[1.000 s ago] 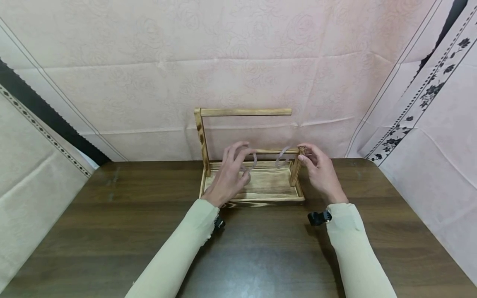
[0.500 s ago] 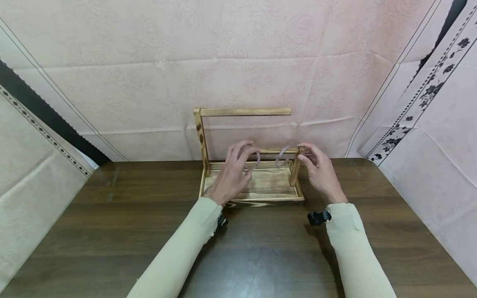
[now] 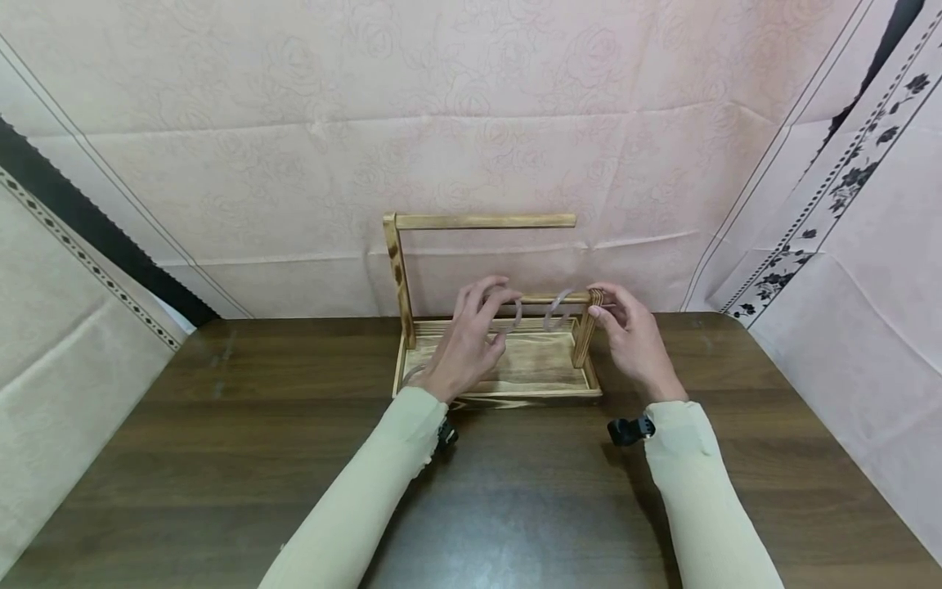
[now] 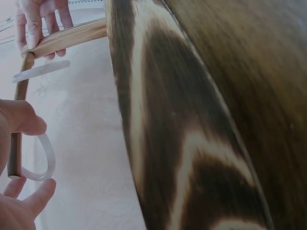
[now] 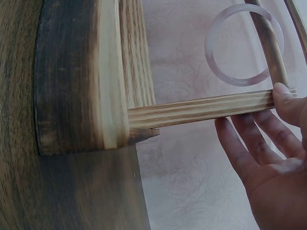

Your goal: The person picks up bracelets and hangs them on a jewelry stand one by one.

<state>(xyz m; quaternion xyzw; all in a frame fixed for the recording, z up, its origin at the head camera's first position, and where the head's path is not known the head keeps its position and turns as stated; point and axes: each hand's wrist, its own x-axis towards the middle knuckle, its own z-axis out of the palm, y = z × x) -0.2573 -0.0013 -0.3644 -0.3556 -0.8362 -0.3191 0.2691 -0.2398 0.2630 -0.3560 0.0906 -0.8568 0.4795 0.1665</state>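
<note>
A wooden jewelry stand (image 3: 540, 364) has a tray base, a tall arm at the left and a shorter arm at the right. One translucent pale bangle (image 3: 548, 315) hangs on the lower bar (image 5: 271, 45), near its post. My left hand (image 3: 467, 343) pinches a second pale bangle (image 4: 51, 152) between thumb and fingers by the bar's free end. The ring appears to loop round the bar; the hand hides part of it in the head view. My right hand (image 3: 639, 343) grips the top of the short post (image 5: 201, 106), thumb on the joint.
The tall arm's upper bar (image 3: 486, 222) runs above and behind the left hand. The stand rests at the far edge of a brown wooden table (image 3: 515, 499). A pale patterned cloth (image 3: 471, 123) hangs behind it.
My left hand has moved a little to the right along the lower bar with its bangle, closer to the hanging one. The right hand and stand have stayed still.
</note>
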